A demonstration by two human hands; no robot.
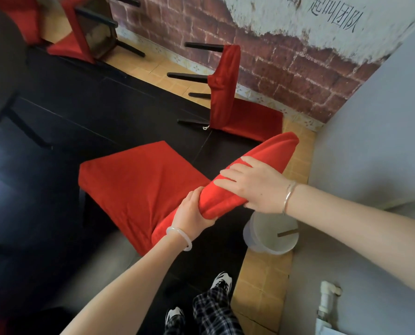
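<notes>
A chair in a red fabric cover stands in front of me; its seat spreads to the left and its backrest top runs up to the right. My left hand grips the near end of the covered backrest, fingers curled round the red cloth. My right hand lies over the top of the backrest with the fingers spread across the fabric and the thumb underneath it.
Another red-covered chair lies tipped on its side by the brick wall. A third tipped chair is at the upper left. A white plastic bucket stands below my right wrist. A grey wall closes the right side, with a white pipe.
</notes>
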